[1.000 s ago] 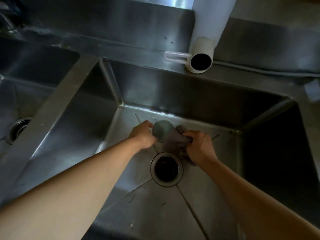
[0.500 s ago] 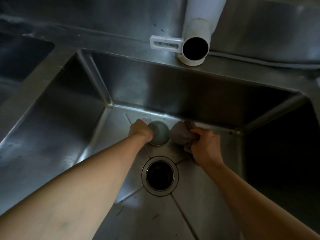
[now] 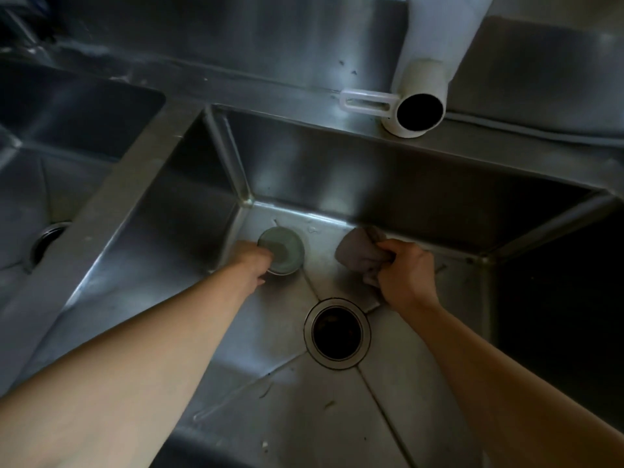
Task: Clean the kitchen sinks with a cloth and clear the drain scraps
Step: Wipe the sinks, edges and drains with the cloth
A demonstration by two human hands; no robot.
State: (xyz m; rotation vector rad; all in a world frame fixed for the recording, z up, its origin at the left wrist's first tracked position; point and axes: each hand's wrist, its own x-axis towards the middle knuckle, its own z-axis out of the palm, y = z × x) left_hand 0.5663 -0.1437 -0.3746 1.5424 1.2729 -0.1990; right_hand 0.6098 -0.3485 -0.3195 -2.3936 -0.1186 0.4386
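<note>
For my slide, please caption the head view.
Left hand holds the drain strainer, right hand grips the cloth above the open drain.

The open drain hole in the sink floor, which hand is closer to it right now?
Right. The right hand, gripping the cloth, sits just above and right of the drain hole. The left hand, holding the round strainer, is farther off, up and left.

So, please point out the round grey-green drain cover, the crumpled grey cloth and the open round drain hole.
Round grey-green drain cover (image 3: pixel 283 248): head view, its top face.
Crumpled grey cloth (image 3: pixel 355 253): head view, bunched middle.
Open round drain hole (image 3: pixel 336 333): head view, dark opening.
</note>
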